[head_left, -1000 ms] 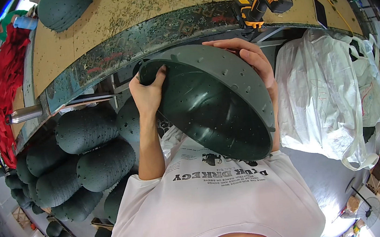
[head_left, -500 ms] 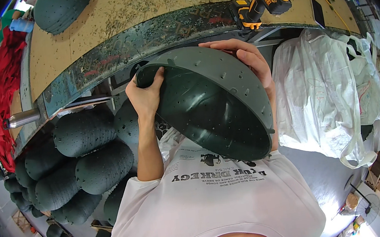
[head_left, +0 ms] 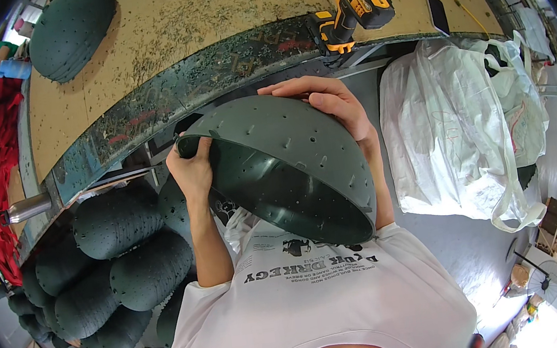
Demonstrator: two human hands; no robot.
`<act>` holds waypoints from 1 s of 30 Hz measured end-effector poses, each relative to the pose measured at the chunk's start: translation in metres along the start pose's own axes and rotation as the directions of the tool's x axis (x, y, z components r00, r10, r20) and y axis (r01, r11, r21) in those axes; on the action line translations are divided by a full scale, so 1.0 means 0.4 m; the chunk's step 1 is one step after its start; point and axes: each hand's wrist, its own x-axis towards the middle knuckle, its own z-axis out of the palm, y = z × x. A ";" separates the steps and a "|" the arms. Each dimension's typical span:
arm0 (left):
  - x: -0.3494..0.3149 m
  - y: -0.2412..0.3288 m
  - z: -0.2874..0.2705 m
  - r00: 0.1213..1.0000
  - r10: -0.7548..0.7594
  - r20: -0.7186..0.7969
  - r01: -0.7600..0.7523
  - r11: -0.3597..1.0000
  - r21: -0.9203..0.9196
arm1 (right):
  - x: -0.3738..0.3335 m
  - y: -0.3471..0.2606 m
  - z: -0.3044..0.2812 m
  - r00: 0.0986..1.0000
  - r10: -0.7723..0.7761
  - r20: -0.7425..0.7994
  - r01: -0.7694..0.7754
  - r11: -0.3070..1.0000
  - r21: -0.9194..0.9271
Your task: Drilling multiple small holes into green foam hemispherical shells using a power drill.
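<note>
A dark green plastic half-dome shell (head_left: 287,132), dotted with small holes and nubs, is held tilted in front of my chest. Its hollow side faces down toward me. My left hand (head_left: 190,170) is closed around the left end of the rim, with the thumb over the inner edge. Across the shell's upper right outside lies my right hand (head_left: 329,103), its fingers stretched out and resting flat on the surface. Part of that palm is hidden behind the shell.
Beyond the shell is a workbench (head_left: 206,17) littered with green scraps, carrying a yellow-black cordless drill (head_left: 358,0), a phone (head_left: 437,13) and stacked shells (head_left: 70,36). More shell stacks (head_left: 149,271) lie lower left. White sacks (head_left: 446,134) stand right; a metal cylinder (head_left: 28,208) juts out left.
The shell has tipped so that more of its outside shows and less of its hollow. Both hands stay on it. The whole view has shifted, the bench things appearing farther left.
</note>
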 end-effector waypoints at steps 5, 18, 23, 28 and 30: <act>-0.006 -0.001 -0.010 0.997 0.017 0.075 -0.015 0.999 -0.031 | -0.002 -0.003 0.001 1.000 0.014 0.004 -0.014 1.000 -0.014; -0.017 0.004 0.021 0.993 0.032 -0.116 -0.034 0.999 -0.012 | 0.011 -0.016 0.014 0.999 -0.025 0.022 0.026 0.996 -0.084; 0.000 0.029 0.001 1.000 -0.027 -0.011 0.028 0.999 0.024 | 0.004 -0.020 0.017 1.000 0.003 -0.027 -0.003 1.000 0.003; -0.002 0.046 -0.005 1.000 0.012 -0.005 -0.012 0.996 0.083 | -0.028 -0.015 -0.076 0.859 -0.260 -0.442 -0.014 0.850 -0.527; -0.010 0.045 -0.014 0.999 0.003 -0.035 -0.001 0.997 0.074 | -0.035 -0.007 -0.163 0.640 -0.487 -0.594 -0.074 0.731 -0.679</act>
